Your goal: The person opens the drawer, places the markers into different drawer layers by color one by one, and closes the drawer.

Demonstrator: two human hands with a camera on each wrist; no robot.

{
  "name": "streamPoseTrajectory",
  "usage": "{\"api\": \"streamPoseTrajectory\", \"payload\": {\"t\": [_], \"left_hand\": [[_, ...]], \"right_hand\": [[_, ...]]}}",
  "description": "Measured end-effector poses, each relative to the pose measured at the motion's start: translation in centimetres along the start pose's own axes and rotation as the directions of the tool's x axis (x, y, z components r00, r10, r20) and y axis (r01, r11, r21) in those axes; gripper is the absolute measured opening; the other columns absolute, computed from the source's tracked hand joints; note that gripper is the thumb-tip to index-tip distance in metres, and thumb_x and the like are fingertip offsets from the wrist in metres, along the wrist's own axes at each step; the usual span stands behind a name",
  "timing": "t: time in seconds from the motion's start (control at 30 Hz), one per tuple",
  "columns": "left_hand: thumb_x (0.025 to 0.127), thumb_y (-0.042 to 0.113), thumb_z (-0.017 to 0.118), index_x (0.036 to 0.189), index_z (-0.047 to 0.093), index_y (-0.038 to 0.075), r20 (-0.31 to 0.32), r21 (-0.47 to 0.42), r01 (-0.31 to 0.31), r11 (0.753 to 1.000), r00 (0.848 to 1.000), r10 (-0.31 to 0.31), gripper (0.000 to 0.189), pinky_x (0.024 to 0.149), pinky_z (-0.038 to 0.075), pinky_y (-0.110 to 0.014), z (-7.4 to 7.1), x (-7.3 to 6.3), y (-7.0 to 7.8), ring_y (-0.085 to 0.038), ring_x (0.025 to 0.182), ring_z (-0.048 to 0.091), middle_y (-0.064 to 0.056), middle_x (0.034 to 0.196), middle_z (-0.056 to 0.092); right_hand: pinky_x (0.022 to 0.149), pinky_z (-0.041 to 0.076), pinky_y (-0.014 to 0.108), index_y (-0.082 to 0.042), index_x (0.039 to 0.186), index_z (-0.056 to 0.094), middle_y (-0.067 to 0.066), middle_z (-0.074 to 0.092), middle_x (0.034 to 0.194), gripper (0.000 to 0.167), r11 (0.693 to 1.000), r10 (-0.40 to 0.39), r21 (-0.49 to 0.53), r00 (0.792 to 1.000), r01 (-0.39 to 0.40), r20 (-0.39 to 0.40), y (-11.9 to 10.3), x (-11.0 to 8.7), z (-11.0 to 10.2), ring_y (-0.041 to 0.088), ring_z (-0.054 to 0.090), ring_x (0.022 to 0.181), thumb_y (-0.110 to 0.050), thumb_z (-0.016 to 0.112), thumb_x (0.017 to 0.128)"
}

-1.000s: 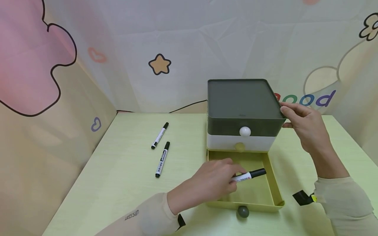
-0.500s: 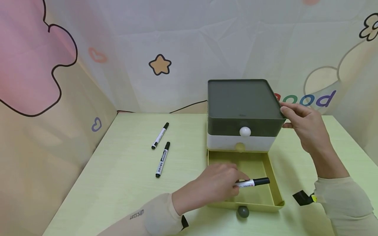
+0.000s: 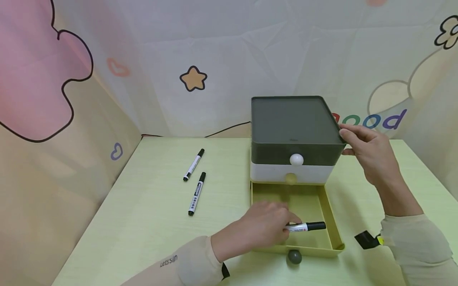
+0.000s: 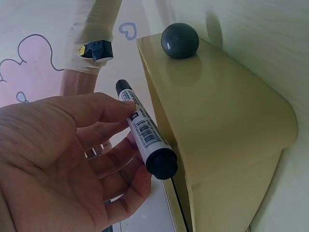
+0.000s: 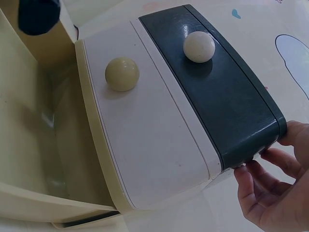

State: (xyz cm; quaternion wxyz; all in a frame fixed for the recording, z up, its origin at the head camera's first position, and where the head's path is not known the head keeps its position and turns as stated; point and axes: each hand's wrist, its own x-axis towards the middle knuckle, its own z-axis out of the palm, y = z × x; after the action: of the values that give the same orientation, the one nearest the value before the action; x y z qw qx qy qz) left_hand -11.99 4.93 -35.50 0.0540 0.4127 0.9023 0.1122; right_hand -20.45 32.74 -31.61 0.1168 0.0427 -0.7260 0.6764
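My left hand (image 3: pixel 266 224) pinches a black-capped white marker (image 3: pixel 304 227) between thumb and fingers, over the pulled-out yellow bottom drawer (image 3: pixel 332 222). In the left wrist view the marker (image 4: pixel 145 129) shows its barcode, held beside the drawer front (image 4: pixel 227 96) with its dark round knob (image 4: pixel 180 40). My right hand (image 3: pixel 375 153) grips the right front corner of the small drawer unit (image 3: pixel 295 119), thumb on the dark top edge and fingers below. In the right wrist view the fingers of that hand (image 5: pixel 277 181) touch the side of the dark upper drawer (image 5: pixel 222 92).
Two more markers lie on the table left of the unit, one farther back (image 3: pixel 194 165) and one nearer (image 3: pixel 197 194). The white middle drawer (image 3: pixel 272 171) is closed. A patterned cloth (image 3: pixel 229 51) hangs behind the table, and a black cable (image 3: pixel 229 128) runs along its foot.
My left hand has lowered the marker toward the front of the drawer and slightly right, the marker turning nearly level in the head view. The right hand has stayed in place.
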Motion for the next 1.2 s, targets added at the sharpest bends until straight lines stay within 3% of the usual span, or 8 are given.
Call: {"api": "streamPoseTrajectory", "payload": {"t": [0.33, 0.63, 0.93, 1.2], "left_hand": [[0.087, 0.01, 0.077, 0.113, 0.08, 0.03, 0.018, 0.015, 0.006, 1.0, 1.0, -0.007, 0.033, 0.05, 0.036, -0.02, 0.6, 0.2, 0.0, -0.001, 0.07, 0.051, 0.013, 0.082, 0.062], [0.087, 0.014, 0.078, 0.116, 0.079, 0.033, 0.038, 0.04, 0.024, 0.999, 0.999, -0.025, 0.034, 0.057, 0.039, -0.021, 1.2, 0.2, 0.1, 0.0, 0.078, 0.057, 0.016, 0.09, 0.067], [0.088, 0.012, 0.077, 0.114, 0.08, 0.03, 0.042, 0.03, 0.022, 0.999, 0.999, -0.023, 0.032, 0.059, 0.041, -0.02, 1.3, 0.3, 0.2, 0.0, 0.076, 0.055, 0.014, 0.092, 0.068], [0.088, 0.014, 0.078, 0.116, 0.08, 0.03, 0.061, 0.027, 0.04, 0.999, 0.997, -0.041, 0.032, 0.065, 0.045, -0.021, 1.4, 0.3, 0.2, 0.001, 0.085, 0.061, 0.015, 0.097, 0.07]], "right_hand": [[0.068, 0.054, 0.016, -0.013, 0.125, 0.076, -0.008, 0.068, 0.106, 0.025, 1.0, -0.003, 0.004, 1.0, 0.003, 0.004, 0.0, 0.0, 0.0, 0.003, 0.064, 0.091, -0.016, 0.068, 0.101], [0.068, 0.054, 0.016, -0.011, 0.13, 0.073, -0.01, 0.067, 0.107, 0.03, 0.998, 0.003, -0.06, 1.0, -0.003, -0.011, 0.1, -0.1, 0.0, 0.003, 0.063, 0.092, -0.019, 0.067, 0.102], [0.068, 0.054, 0.016, -0.011, 0.129, 0.074, -0.009, 0.068, 0.106, 0.029, 1.0, -0.006, -0.022, 1.0, 0.006, -0.004, 0.0, 0.0, 0.1, 0.004, 0.064, 0.091, -0.016, 0.067, 0.101], [0.068, 0.054, 0.016, -0.012, 0.128, 0.074, -0.009, 0.068, 0.107, 0.028, 1.0, -0.005, -0.017, 1.0, 0.005, 0.001, 0.0, -0.1, 0.0, 0.003, 0.064, 0.091, -0.016, 0.067, 0.102]]}}
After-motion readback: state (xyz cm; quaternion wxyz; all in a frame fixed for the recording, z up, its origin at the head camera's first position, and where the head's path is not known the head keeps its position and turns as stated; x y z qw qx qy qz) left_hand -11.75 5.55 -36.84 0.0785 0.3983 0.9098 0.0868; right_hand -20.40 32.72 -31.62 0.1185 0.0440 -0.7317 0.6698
